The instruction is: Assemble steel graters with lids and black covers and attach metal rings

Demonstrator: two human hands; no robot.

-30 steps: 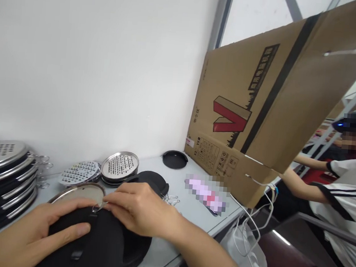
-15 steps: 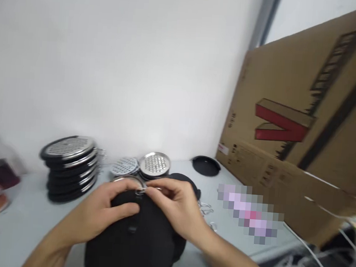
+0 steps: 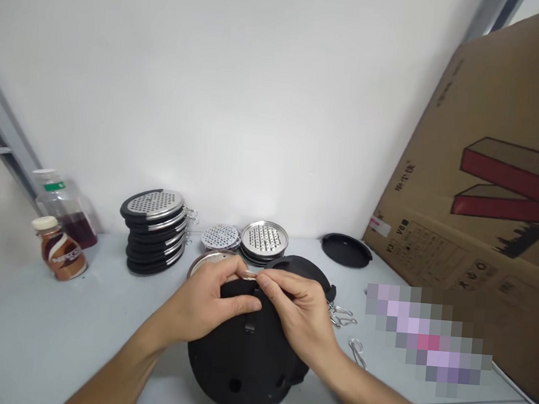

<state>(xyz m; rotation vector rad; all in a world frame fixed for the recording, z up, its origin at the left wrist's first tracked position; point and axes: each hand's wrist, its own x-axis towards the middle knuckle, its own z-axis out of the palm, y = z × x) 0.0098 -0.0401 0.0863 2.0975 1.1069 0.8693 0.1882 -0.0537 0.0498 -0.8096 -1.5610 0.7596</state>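
Observation:
A black round plastic disc (image 3: 238, 367) stands tilted up in front of me, with a short strap-like tab on its face near the top edge. My left hand (image 3: 212, 300) grips it at the upper left, thumb on the face and fingers behind the rim. At the top edge my right hand (image 3: 301, 307) pinches a small metal wire clip (image 3: 249, 276), mostly hidden by the fingertips. Close behind lie a second black disc (image 3: 299, 268) and a shiny round metal piece (image 3: 202, 262), partly covered by my left hand. Loose wire clips (image 3: 358, 352) rest to the right.
At the left rises a stack of black-rimmed round graters (image 3: 155, 205). Metal grater discs (image 3: 264, 238) and a shallow black lid (image 3: 346, 250) sit along the wall. Two bottles (image 3: 62, 254) stand far left; a large cardboard box (image 3: 416, 238) leans at the right.
The view has swung left, so things appear farther right and the bottles show fully. Both hands stay at the disc's top edge; the wire clip is now more hidden by the fingers.

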